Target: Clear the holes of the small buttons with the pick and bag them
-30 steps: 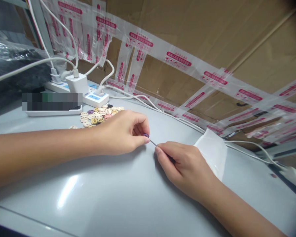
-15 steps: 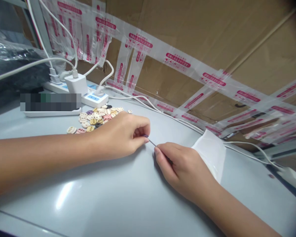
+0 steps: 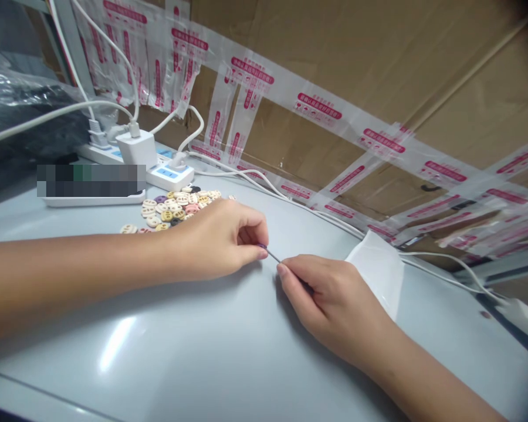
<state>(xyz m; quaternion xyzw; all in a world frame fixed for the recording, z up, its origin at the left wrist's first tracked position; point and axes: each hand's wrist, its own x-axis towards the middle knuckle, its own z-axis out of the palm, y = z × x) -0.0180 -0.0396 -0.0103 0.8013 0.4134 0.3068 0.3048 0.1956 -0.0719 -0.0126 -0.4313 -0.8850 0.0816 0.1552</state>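
Note:
My left hand [image 3: 224, 237] pinches a small purple button-like piece [image 3: 261, 246] between thumb and fingers, and most of it is hidden. From that piece a thin dark rod or cord [image 3: 273, 257] runs to my right hand [image 3: 330, 299], whose thumb and forefinger are closed on its other end. I cannot tell whether the rod passes through the purple piece. Behind my left wrist lies a pile of flat, round, button-like pieces [image 3: 167, 208] in cream, yellow, pink, purple and black, with hole-like marks on them; my arm covers part of the pile.
A white power strip [image 3: 171, 176] with a plugged-in white adapter [image 3: 136, 146] stands at the back left, beside a blurred-out item on a white base [image 3: 94, 201]. White cables [image 3: 264, 179] run along taped cardboard [image 3: 290, 135]. Right of centre lies a white bag or sheet [image 3: 385, 272].
Both hands keep the same pinched hold and have barely moved; the right hand sits very slightly farther right. The white sheet shows a little differently behind it.

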